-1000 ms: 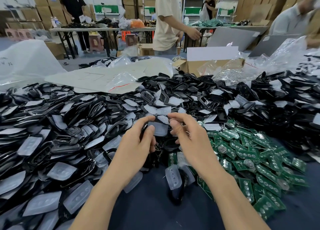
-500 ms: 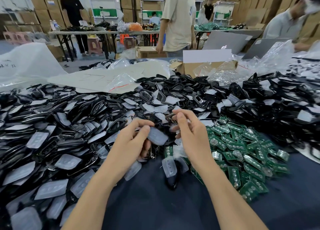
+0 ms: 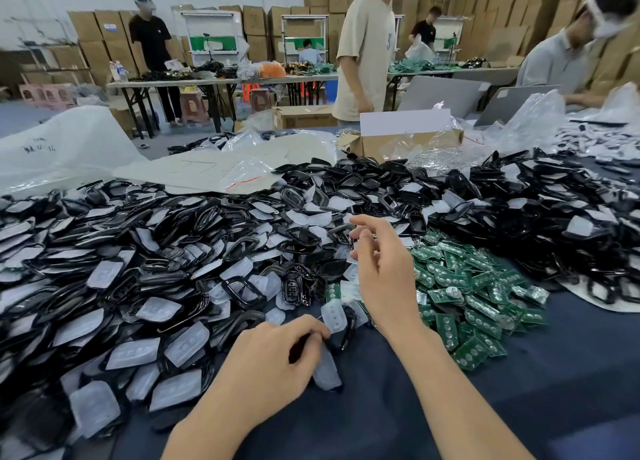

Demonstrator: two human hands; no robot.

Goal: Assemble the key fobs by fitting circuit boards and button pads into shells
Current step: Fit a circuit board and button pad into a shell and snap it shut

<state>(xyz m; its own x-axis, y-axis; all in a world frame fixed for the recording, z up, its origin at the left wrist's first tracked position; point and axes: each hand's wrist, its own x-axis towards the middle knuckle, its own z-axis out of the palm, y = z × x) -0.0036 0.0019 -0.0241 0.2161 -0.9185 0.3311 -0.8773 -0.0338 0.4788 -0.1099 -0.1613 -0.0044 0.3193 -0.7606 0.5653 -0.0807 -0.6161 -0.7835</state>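
Grip, left hand: fingers curled round a dark shell, low on the tablecloth, to the left of the board pile and nearer the wearer.
Button pad: pale and translucent, it sticks out from under those fingertips. Its long axis runs from the fingers back toward the wearer, and its end rests on the cloth.
Right hand: raised at the board pile's left edge with thumb and forefinger drawn together. Something small and dark sits at the tips, but I cannot tell whether it is pinched.
Loose pad: lies on a dark shell just left of the board pile, between the two hands.
Shell heap: black shells mixed with pale pads, spreading left of the board pile and beyond it.
Deciding relation: the boards lie to the right of the held shell, beyond the right forearm. The right hand is plainly the nearer one, so it likely fetches a board while the left steadies the shell.
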